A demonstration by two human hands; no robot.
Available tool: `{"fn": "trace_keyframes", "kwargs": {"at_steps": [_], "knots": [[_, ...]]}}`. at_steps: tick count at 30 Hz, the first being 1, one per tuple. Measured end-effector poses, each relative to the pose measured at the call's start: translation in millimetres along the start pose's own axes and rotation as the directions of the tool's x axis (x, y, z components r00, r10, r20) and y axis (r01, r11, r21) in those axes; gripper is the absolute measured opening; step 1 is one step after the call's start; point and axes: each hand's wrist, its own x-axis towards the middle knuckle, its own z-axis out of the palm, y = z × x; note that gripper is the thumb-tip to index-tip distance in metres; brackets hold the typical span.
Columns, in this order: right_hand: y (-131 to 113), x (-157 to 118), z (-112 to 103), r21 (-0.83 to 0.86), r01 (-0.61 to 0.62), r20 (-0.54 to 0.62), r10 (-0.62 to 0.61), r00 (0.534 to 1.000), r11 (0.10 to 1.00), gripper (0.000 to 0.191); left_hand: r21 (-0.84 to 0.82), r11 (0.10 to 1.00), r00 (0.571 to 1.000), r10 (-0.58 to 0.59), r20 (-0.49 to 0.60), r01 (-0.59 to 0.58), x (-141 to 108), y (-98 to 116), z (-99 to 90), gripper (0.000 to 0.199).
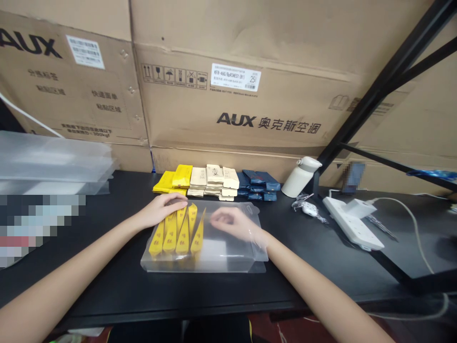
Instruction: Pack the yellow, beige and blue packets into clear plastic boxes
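A clear plastic box point(228, 263) lies on the black table in front of me. Several yellow packets point(182, 236) stand in a slanted row in its left half. My left hand point(164, 210) reaches over the box's back left, its stretched fingers resting at the tops of the packets. Over the right part of the box is my right hand point(236, 224), slightly blurred, its fingers loosely curled and apart from the rightmost packet. Nothing shows in its fingers.
Behind the box lie yellow packets point(182, 176), cream packets point(214, 178) and dark blue packets point(259, 183) in piles. A white bottle point(302, 176), a power strip point(353, 224) and a black metal frame stand right. Clear plastic boxes point(53, 162) are at left, cardboard cartons point(232, 105) behind.
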Motion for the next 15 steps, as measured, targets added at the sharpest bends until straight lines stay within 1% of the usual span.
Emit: {"fn": "trace_keyframes", "kwargs": {"at_steps": [15], "knots": [[-1.1,-0.2,0.0,-0.004,-0.004,-0.001,0.004,1.000,1.000,0.020,0.012,1.000,1.000,0.008,0.006,-0.008,-0.3,0.1,-0.6,0.044]]}}
